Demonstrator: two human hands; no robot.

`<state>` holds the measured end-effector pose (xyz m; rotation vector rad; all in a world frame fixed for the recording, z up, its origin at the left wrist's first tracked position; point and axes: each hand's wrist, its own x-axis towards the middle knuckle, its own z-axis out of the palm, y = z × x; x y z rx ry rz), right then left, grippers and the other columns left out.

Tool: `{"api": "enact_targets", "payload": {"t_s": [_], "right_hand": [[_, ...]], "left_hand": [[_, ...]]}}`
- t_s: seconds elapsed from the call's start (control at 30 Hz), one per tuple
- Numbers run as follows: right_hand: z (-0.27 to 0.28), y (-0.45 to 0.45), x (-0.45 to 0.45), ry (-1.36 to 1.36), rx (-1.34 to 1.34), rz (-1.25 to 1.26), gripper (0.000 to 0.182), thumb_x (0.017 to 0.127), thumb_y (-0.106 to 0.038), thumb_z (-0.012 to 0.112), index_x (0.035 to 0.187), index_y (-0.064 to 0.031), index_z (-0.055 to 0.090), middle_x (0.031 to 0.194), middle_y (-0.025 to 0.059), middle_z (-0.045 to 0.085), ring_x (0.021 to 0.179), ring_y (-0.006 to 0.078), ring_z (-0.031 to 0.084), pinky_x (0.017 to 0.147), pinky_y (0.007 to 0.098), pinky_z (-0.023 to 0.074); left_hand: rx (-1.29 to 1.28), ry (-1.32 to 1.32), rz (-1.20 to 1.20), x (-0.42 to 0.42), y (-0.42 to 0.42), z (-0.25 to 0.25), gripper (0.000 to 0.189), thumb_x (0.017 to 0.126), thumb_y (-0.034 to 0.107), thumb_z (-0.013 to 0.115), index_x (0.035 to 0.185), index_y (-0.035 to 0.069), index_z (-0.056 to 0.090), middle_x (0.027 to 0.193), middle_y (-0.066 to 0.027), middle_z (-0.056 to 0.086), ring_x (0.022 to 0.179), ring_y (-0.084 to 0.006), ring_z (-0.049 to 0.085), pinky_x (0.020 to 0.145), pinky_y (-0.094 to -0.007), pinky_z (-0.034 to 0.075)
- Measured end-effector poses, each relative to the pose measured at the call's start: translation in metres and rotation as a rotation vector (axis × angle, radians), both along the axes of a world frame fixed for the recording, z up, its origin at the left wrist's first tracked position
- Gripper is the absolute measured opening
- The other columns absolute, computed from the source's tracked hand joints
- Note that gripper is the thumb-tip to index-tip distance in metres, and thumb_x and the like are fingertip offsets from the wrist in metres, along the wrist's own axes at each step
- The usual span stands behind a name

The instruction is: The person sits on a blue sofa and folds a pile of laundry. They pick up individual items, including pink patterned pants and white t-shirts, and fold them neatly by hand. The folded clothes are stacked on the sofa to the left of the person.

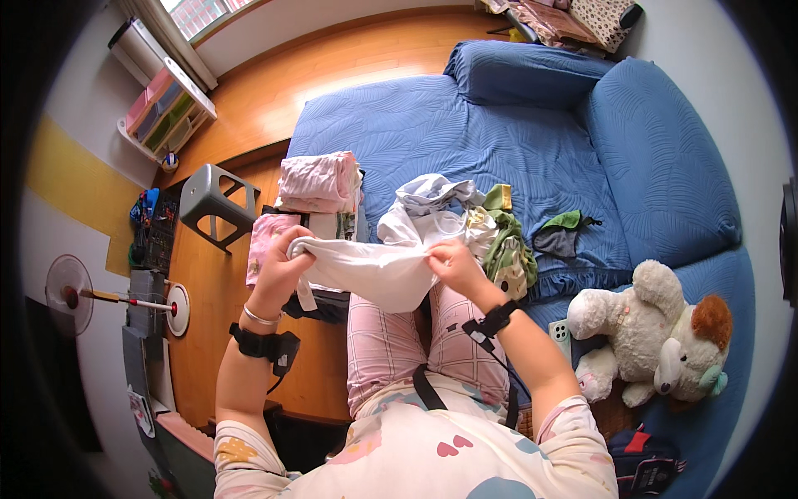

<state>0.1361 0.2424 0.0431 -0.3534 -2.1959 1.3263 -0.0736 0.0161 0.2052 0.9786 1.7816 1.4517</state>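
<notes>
A white cloth garment [374,268] is stretched between my two hands above my lap. My left hand [283,265] grips its left end, and my right hand [455,265] pinches its right end. Just beyond it lies a loose heap of white and pale blue clothes [430,203], with a green garment [511,249] on its right side. Folded pink clothes [318,178] are stacked at the left edge of the sofa. Nearer my left hand is a folded pink printed cloth [268,237]. A green and grey piece of cloth [561,234] lies apart to the right.
The blue-covered sofa [386,118] spreads ahead and to the right. A white plush toy [642,330] and a phone [560,334] lie at my right. To the left stand a grey plastic stool [218,199], a fan [70,293] and a drawer unit [165,112].
</notes>
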Motion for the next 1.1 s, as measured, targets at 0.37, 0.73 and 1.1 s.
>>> {"api": "enact_targets", "payload": {"t_s": [0.37, 0.73, 1.1], "right_hand": [[0.109, 0.044, 0.025, 0.033, 0.646, -0.041, 0.007, 0.078, -0.008, 0.068, 0.083, -0.0032, 0.069, 0.086, 0.0094, 0.067, 0.083, 0.028, 0.064, 0.076, 0.0373, 0.0519], [0.175, 0.045, 0.017, 0.221, 0.616, -0.136, 0.003, 0.087, -0.003, 0.062, 0.089, -0.0007, 0.06, 0.082, 0.013, 0.059, 0.07, 0.0315, 0.06, 0.061, 0.0366, 0.0502], [0.217, 0.056, 0.022, -0.278, -0.222, 0.277, 0.016, 0.091, -0.004, 0.061, 0.105, 0.0018, 0.064, 0.082, -0.0012, 0.06, 0.074, 0.008, 0.055, 0.067, 0.0241, 0.0462]], "left_hand": [[0.067, 0.04, 0.198, -0.013, -0.017, -0.044, 0.018, 0.086, 0.002, 0.06, 0.104, 0.003, 0.058, 0.091, 0.0039, 0.055, 0.082, -0.0034, 0.049, 0.074, -0.0183, 0.041], [-0.049, 0.597, 0.175, -0.014, 0.0, -0.043, 0.014, 0.082, 0.008, 0.059, 0.089, -0.004, 0.06, 0.08, -0.0149, 0.06, 0.071, -0.0231, 0.058, 0.065, -0.0316, 0.047], [0.371, 0.118, 0.2, -0.053, 0.051, 0.044, 0.019, 0.089, 0.001, 0.041, 0.096, 0.003, 0.058, 0.082, 0.0057, 0.051, 0.073, -0.0028, 0.044, 0.065, -0.0177, 0.039]]}}
